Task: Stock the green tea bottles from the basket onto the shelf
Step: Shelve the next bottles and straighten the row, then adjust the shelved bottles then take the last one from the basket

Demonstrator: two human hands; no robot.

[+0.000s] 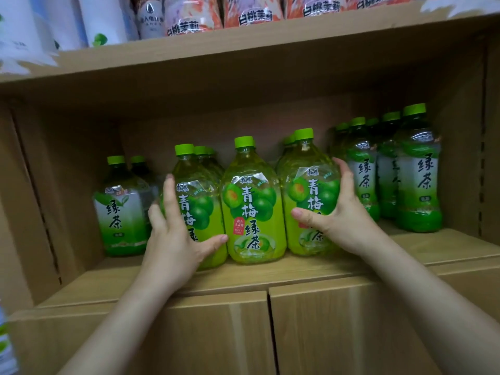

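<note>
My left hand (173,234) cups the left plum green tea bottle (194,212), fingers spread, thumb toward the middle bottle (253,209). At three o'clock, my right hand (335,212) wraps the right bottle (311,198), half closed. I'd press both inward evenly, keeping the bases flat on the shelf (270,269), labels forward. Behind, plain green tea bottles (418,180) stand at two o'clock. The basket is out of view.

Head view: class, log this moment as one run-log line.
stage: aligning front row | left hand: on left plum green tea bottle | right hand: on right plum green tea bottle | basket: unseen
</note>
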